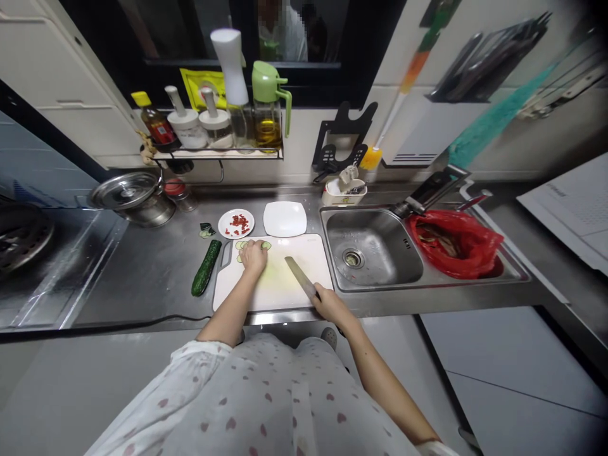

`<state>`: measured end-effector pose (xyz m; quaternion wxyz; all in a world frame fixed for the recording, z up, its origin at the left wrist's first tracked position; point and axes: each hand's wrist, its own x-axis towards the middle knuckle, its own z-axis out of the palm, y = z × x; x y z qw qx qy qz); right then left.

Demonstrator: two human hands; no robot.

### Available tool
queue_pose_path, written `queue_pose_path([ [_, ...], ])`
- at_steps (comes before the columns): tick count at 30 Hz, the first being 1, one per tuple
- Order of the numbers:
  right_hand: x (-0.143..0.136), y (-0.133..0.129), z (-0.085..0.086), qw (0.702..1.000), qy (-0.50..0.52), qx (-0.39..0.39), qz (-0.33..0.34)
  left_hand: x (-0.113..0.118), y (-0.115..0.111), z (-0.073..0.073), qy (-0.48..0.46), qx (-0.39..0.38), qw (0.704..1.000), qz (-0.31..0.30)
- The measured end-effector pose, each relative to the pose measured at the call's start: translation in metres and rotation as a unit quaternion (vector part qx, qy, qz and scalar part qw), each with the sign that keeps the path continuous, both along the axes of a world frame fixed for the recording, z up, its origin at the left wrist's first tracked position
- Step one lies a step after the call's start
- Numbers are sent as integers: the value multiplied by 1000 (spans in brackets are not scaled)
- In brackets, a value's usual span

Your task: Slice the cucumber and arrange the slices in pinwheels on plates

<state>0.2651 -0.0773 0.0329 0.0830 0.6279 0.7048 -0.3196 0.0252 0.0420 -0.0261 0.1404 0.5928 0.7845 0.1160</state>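
My right hand (330,304) is closed round the dark handle of a kitchen knife (299,276). Its blade points up and left, over the right half of the white cutting board (280,297). At the board's upper left, my left hand (254,256) is curled down over pale green cucumber slices (240,244), its fingertips partly hidden among them. Left of the board lies a dark green whole cucumber (206,269), with small dark green cut ends (206,230) above it. Behind the board, a white plate (228,217) holds chopped red pieces (239,223), beside a square white plate (285,219).
To the right is a steel sink (380,253) with a red plastic bag (456,247) in its second basin. A lidded pot (137,196) and a red-topped jar (180,193) stand back left. Above, a rack (218,154) carries several bottles. A black cable (175,318) runs along the front edge.
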Motion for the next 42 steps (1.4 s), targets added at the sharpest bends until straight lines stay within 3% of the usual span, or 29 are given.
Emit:
queue_pose_path([
  [10,1,2,-6,1000,-5,-2,1,-4,4,5,-80,-4,996,38],
  [13,0,3,-7,1000,-8,5,7,-12,-3,5,-139,-22,988,63],
  [18,-4,6,-4,999,-32,32,30,-33,-23,2,-182,-81,979,41],
  [22,-13,5,4,997,-42,37,61,-46,-39,1,-178,-117,977,14],
  [27,-31,-1,16,992,-44,23,118,-49,-53,6,-117,-94,989,-7],
  [31,-41,-3,18,987,-54,22,150,-46,-58,8,-84,-81,993,19],
  [42,-46,-1,18,983,-70,22,170,-46,-59,3,-101,-82,991,44],
])
